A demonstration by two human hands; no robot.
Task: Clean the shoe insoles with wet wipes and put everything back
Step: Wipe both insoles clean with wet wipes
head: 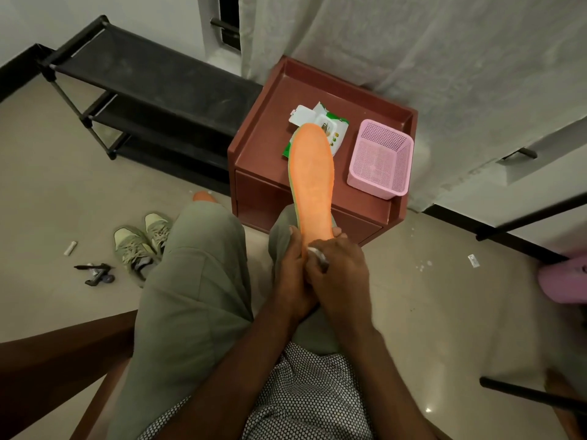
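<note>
Holding the orange insole (313,176) by its heel end, my left hand (293,274) has its fingers curled round the near edge, thumb side on the left rim. Long axis runs straight away from me, toe end up and out over the brown bench (270,131). My right hand (340,271) lies just beside the left, at the heel, clenched on a crumpled white wet wipe (317,253) that presses on the orange face. Judgement: the wiping stroke must travel away from me, heel to toe, and the right hand is placed to make it.

Wet wipe pack (320,128) on the bench, flap open, partly hidden behind the toe. Pink mesh basket (379,157) beside it; I see nothing in it. Second insole (203,196) and pair of sneakers (143,241) on the floor to my left.
</note>
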